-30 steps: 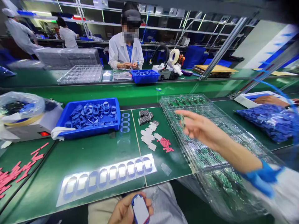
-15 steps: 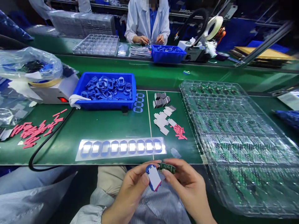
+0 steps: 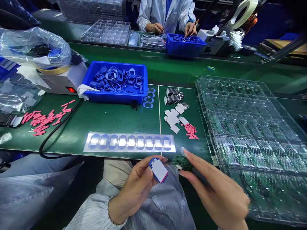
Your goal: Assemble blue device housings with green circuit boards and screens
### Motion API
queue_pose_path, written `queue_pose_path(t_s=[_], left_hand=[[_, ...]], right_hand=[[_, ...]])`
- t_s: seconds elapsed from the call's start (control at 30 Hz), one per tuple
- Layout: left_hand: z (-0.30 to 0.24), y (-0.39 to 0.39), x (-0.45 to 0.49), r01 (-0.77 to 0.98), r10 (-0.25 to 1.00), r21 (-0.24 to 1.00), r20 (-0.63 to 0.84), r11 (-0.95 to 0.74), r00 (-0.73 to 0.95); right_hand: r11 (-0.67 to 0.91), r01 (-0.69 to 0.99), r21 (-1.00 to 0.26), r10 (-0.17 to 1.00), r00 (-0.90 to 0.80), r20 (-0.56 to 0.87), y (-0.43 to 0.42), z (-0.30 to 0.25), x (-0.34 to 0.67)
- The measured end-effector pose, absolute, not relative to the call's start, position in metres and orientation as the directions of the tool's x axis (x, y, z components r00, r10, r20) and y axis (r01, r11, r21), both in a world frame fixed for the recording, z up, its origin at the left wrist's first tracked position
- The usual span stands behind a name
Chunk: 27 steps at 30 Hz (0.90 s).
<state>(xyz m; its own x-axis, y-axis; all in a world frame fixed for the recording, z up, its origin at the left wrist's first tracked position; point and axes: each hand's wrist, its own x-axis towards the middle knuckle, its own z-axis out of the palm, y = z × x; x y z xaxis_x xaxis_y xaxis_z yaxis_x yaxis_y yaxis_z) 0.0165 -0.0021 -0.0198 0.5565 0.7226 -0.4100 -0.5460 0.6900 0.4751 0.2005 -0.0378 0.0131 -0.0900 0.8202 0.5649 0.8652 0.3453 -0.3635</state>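
In my left hand (image 3: 134,188), fingers and thumb pinch a small blue plastic housing (image 3: 158,170). Its upper face carries a white rectangular pad, with a pink strip along the lower edge. To its right, my right hand (image 3: 213,188) holds a green circuit board (image 3: 181,162) between thumb and fingers; the hand is slightly blurred and how the board is gripped is partly hidden. Beside the right fingertip lies a bit of clear film (image 3: 182,150) at the table edge. Board and housing are apart.
A backing sheet of oval films (image 3: 130,142) lies ahead, with a blue bin (image 3: 115,97) of blue housings behind it. White pads (image 3: 172,118) and pink strips (image 3: 190,131) lie right of centre. Clear trays (image 3: 242,127) of boards stand right. A co-worker (image 3: 165,19) sits opposite.
My right hand has drawn the circuit board away from the housing to the right. My left hand still holds the housing. The view has shifted; the co-worker's hand now reaches into the far bin.
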Motion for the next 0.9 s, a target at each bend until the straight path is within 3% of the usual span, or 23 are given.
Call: queue_pose_path(t_s=[0.07, 0.17, 0.47, 0.9], left_hand=[[-0.022, -0.001, 0.019, -0.568, 0.774, 0.530, -0.367, 0.630, 0.516], [-0.024, -0.001, 0.023, -0.596, 0.852, 0.624, -0.255, 0.506, 0.457], [-0.026, -0.002, 0.023, -0.579, 0.926, 0.745, -0.138, 0.330, 0.350], [-0.024, -0.001, 0.019, -0.474, 0.963, 0.865, -0.035, 0.162, 0.266]], right_hand=[[0.253, 0.806, -0.535, 0.859, 0.068, 0.508, -0.042, 0.017, 0.195], [0.281, 0.729, -0.625, 0.883, 0.059, 0.466, -0.044, 0.019, 0.183], [0.385, 0.761, -0.523, 0.875, -0.121, 0.469, -0.038, 0.014, 0.175], [0.423, 0.783, -0.456, 0.850, -0.169, 0.499, -0.037, 0.023, 0.173]])
